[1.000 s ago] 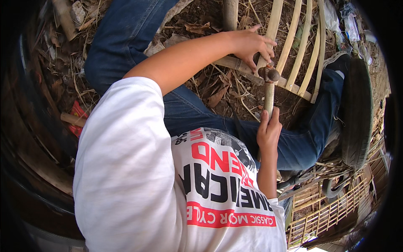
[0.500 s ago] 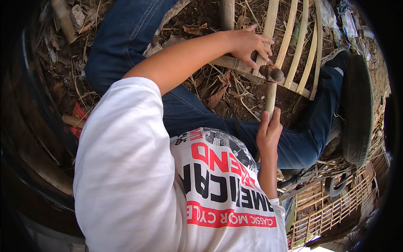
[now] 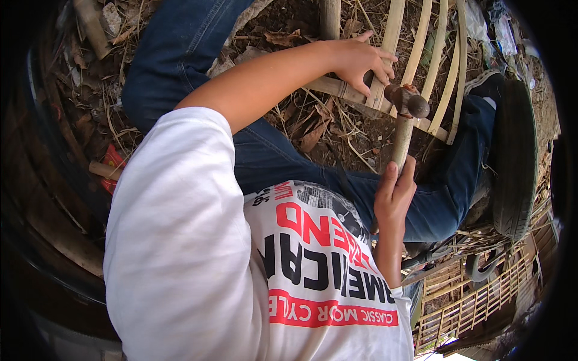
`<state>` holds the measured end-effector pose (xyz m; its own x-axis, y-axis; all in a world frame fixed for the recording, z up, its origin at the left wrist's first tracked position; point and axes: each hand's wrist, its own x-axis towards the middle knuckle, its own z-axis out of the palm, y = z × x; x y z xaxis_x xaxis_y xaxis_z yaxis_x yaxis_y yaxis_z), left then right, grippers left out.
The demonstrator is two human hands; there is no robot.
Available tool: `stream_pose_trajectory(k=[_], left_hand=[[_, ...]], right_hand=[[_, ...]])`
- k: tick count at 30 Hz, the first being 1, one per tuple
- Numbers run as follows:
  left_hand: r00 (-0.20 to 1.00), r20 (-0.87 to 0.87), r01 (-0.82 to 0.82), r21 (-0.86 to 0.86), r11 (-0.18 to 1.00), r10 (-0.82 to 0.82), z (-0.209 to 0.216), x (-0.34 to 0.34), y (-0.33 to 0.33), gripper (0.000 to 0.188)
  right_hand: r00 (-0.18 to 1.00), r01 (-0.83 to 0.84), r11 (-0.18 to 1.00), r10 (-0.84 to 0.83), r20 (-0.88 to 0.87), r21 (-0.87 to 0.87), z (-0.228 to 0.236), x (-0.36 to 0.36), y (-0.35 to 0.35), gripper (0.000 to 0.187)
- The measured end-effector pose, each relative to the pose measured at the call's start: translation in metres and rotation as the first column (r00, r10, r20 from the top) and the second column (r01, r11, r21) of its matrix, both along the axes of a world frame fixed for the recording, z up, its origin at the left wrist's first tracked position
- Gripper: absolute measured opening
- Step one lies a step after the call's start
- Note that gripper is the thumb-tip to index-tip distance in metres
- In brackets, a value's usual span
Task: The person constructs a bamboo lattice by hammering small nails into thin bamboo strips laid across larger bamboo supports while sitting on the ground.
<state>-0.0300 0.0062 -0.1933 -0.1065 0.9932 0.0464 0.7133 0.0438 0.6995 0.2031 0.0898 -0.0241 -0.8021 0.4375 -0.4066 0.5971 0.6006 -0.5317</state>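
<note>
At far left, a stick (image 3: 103, 170) lies beside a red scrap (image 3: 114, 156). Denim-clad legs (image 3: 165, 72) spread around the work, a post (image 3: 330, 21) standing between them. The left hand (image 3: 359, 60) spreads its fingers over the crosspiece (image 3: 330, 86) and the nearest slat (image 3: 394, 27), seemingly bracing where they meet; whether it also pinches something small, I cannot tell. Just right of its fingertips is the hammer (image 3: 403, 135), head over the crosspiece; contact is unclear. The right hand (image 3: 395, 189) grips the handle. More slats (image 3: 416, 45) run up from the crosspiece, with a shoe (image 3: 485, 81) and a tyre (image 3: 516, 162) beyond.

The step in hand looks like hammering at that joint. Another stroke would call for a steady slat, the head lined up, and left fingers clear.
</note>
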Motion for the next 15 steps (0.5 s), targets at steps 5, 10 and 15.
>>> stream_pose_trajectory(k=[5,10,15], left_hand=[[1.0,0.005,0.021,0.016,1.0,-0.021,0.001,0.0,0.008,0.044],[0.999,0.029,0.017,0.03,0.999,-0.018,-0.002,0.001,0.004,0.046],[0.999,0.046,-0.007,-0.006,1.0,0.007,0.0,0.0,-0.001,0.047]], right_hand=[[0.994,-0.016,0.999,0.013,0.112,0.031,-0.025,0.013,0.005,0.021],[0.991,0.105,0.992,-0.099,0.092,-0.065,0.005,0.003,0.0,0.025],[1.0,0.014,1.0,-0.014,-0.009,-0.017,0.001,0.006,-0.001,0.024]])
